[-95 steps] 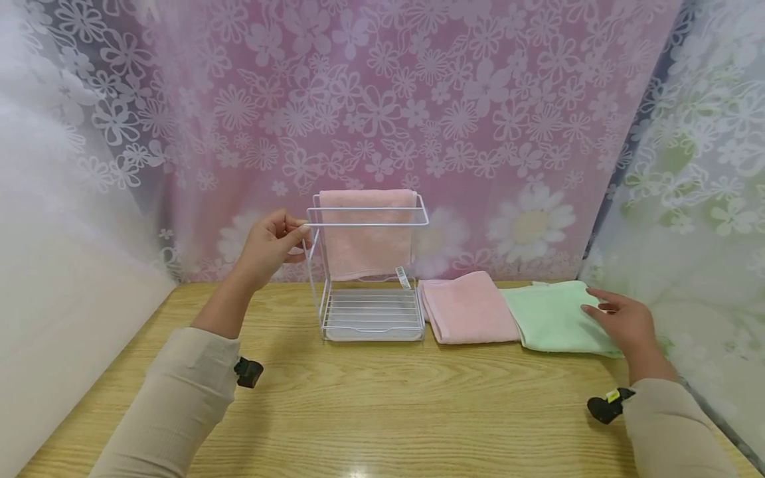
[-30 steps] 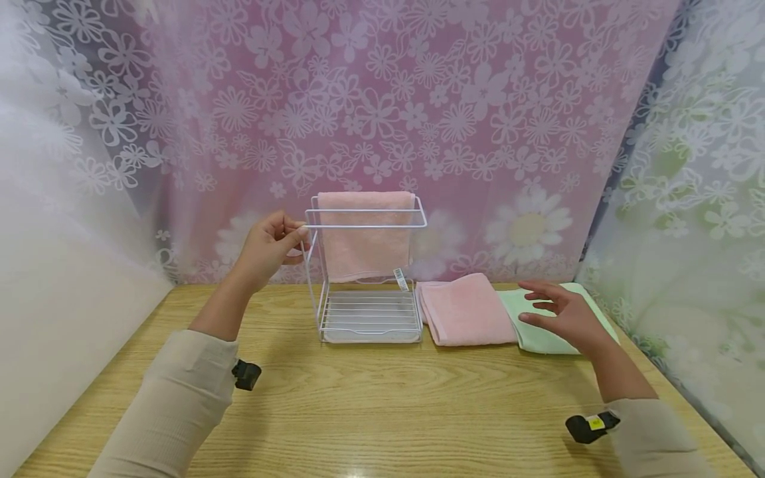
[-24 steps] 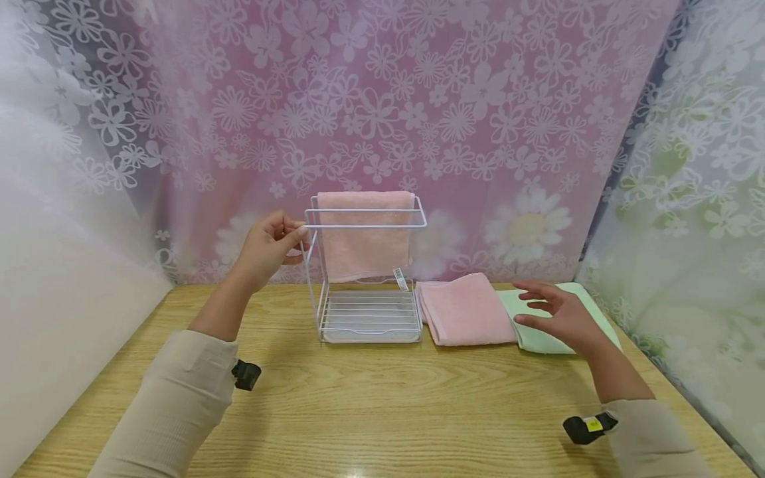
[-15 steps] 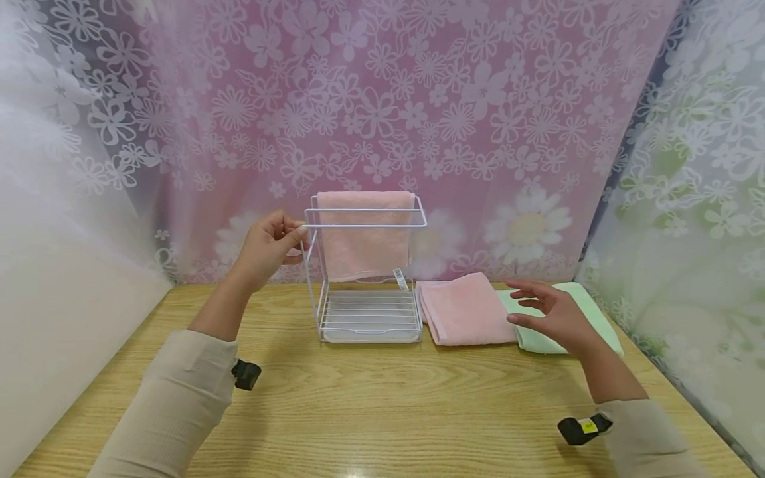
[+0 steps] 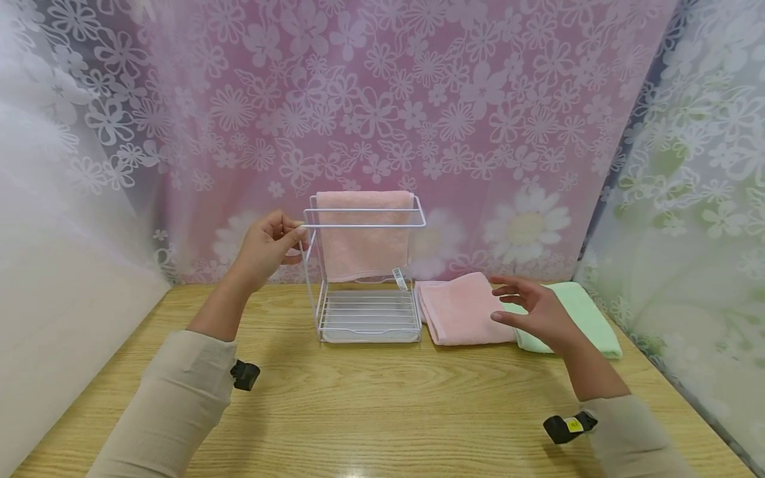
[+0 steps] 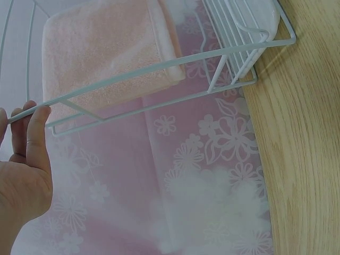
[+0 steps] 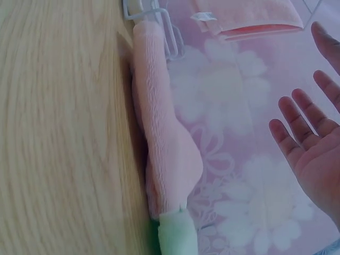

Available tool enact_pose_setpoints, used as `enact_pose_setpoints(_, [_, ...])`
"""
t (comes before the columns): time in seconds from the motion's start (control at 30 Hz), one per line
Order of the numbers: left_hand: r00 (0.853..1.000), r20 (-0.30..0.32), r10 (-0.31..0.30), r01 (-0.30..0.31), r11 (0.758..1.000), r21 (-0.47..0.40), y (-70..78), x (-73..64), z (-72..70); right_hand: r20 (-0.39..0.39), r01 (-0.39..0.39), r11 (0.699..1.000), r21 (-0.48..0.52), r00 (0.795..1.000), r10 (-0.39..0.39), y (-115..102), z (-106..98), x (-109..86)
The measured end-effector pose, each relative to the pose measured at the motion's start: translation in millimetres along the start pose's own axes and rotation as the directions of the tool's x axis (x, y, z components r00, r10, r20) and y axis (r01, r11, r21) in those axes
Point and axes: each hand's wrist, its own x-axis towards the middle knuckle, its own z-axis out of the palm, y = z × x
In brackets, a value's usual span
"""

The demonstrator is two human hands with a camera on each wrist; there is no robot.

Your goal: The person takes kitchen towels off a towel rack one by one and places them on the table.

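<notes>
A white wire rack (image 5: 369, 330) stands on the table, a pink towel (image 5: 364, 249) with a tag draped over its rear bar. At the rack's upper left corner, my left hand (image 5: 263, 249) pinches the wire frame between thumb and fingers; the left wrist view shows the fingertips on the rod. To the right of the rack lies a folded pink towel (image 5: 466, 312), and a folded green towel (image 5: 588, 318) sits beside it. My right hand (image 5: 534, 315) hovers over where these two towels meet, its fingers spread and holding nothing, as the right wrist view confirms.
The wooden table (image 5: 382, 411) runs up to a pink floral curtain (image 5: 382, 99) at the back. A white sheet (image 5: 72, 285) borders the left side, and a pale floral curtain (image 5: 687, 265) the right. A white tray (image 5: 370, 338) sits under the rack's wires.
My right hand has moved left, from the green towel's far side toward the folded pink towel. My left hand keeps its grip on the rack, and the towels lie much as before.
</notes>
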Motion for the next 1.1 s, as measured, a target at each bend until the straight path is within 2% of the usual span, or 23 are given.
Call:
enact_pose_setpoints(0.4, [1.000,-0.008,0.004,-0.004,1.000,-0.009,-2.3,0.2,-1.0,0.054,0.072,0.994,0.085,0.996,-0.077,-13,13,14.9])
enact_pose_setpoints(0.6, [1.000,-0.016,0.010,-0.011,1.000,-0.012,-4.0,0.1,-1.4,0.082,0.056,0.998,0.042,0.995,-0.059,-28,14,25.8])
enact_pose_setpoints(1.0, [1.000,-0.008,0.015,-0.015,1.000,-0.005,-3.7,1.0,-0.5,0.088,0.121,0.992,0.022,0.989,-0.123,-57,8,54.0])
enact_pose_setpoints(1.1, [1.000,-0.005,0.014,-0.014,1.000,-0.007,-3.4,1.4,-0.3,0.100,0.119,0.993,0.003,0.988,-0.118,-64,7,59.6])
